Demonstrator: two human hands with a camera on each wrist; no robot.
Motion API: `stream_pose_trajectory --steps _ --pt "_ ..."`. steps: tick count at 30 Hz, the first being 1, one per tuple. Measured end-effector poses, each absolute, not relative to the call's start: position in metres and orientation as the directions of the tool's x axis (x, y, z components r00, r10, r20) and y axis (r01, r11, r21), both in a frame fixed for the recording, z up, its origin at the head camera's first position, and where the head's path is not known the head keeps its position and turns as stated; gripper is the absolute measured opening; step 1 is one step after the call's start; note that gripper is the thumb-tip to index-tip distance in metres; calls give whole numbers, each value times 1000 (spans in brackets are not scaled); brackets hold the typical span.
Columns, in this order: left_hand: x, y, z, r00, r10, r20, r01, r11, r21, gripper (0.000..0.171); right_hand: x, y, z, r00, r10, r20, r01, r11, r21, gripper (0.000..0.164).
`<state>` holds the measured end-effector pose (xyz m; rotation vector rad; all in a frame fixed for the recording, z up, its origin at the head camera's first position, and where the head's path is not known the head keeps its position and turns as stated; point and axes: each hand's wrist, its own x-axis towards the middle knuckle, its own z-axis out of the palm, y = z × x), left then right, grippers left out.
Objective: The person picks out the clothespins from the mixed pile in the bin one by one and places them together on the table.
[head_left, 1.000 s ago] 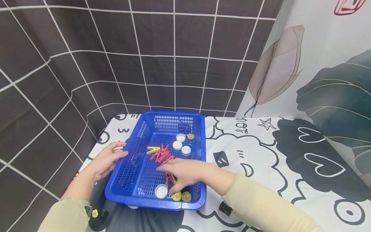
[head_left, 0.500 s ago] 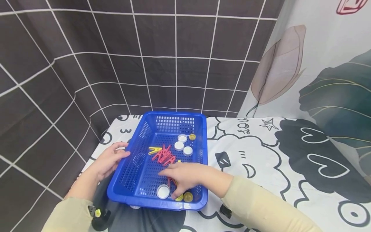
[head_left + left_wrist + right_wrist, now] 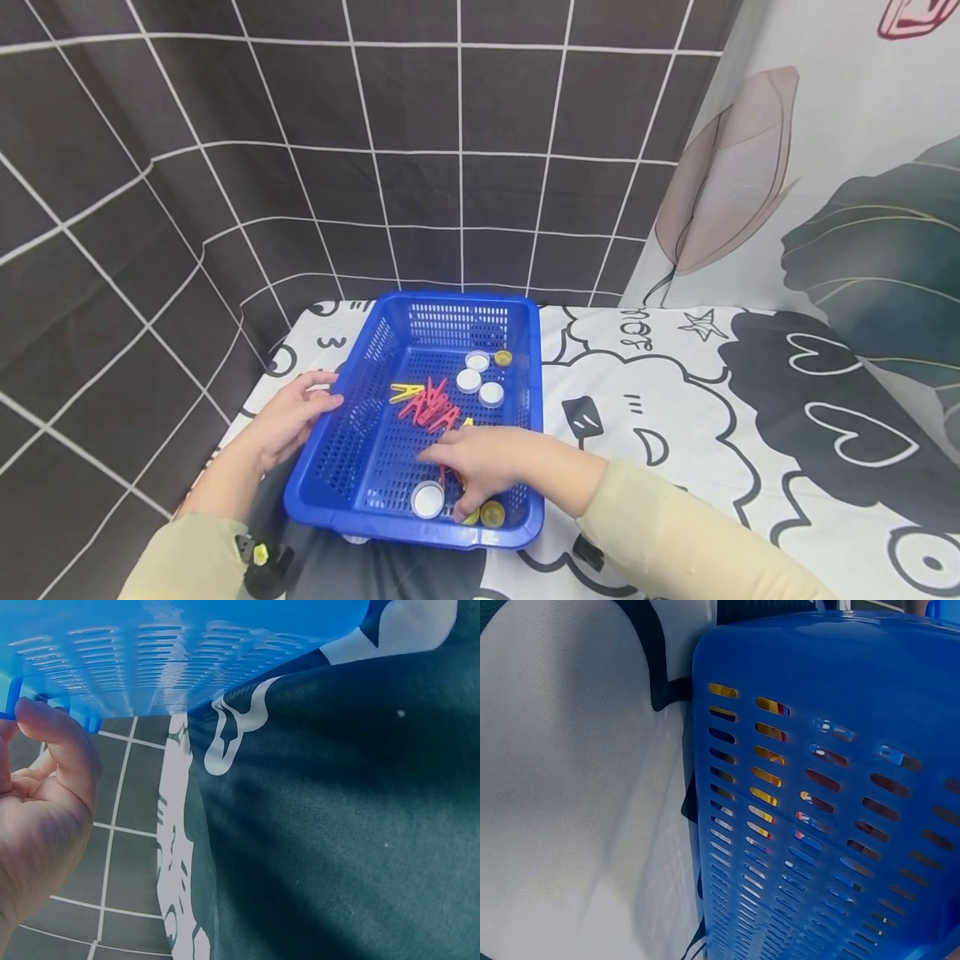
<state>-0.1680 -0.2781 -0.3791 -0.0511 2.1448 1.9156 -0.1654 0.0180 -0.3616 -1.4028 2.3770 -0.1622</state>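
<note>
A blue plastic basket (image 3: pixel 333 516) with perforated walls holds red and yellow clothespins and round caps. At its left rim, my left hand (image 3: pixel 288 421) grips the edge; the left wrist view shows this hand (image 3: pixel 52 787) with thumb and finger at the rim. Inside, my right hand (image 3: pixel 487 467) reaches over clothespins near the front right, its thumb beside a yellow cap (image 3: pixel 471 517). Red clothespins (image 3: pixel 431 404) lie piled mid-basket next to a yellow clothespin (image 3: pixel 406 392). In the right wrist view, the basket wall (image 3: pixel 825 787) hides the right hand.
A large white cap (image 3: pixel 427 500) lies at the basket's front. Smaller white caps (image 3: pixel 468 381) and a yellow cap (image 3: pixel 503 358) lie at the back right. A patterned cloth (image 3: pixel 645 383) covers the table, with a dark tiled backdrop (image 3: pixel 420 108) behind.
The whole view shifts slightly rightward and down. Relative to the basket, my right hand moves only a little among the clothespins. The left hand stays on the rim.
</note>
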Motion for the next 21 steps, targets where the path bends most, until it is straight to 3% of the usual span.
stream_pose_trajectory --steps 21 --pt "-168 -277 -382 -969 141 -204 -188 117 975 52 -182 10 -368 -505 -810 -300 -780 576 -243 75"
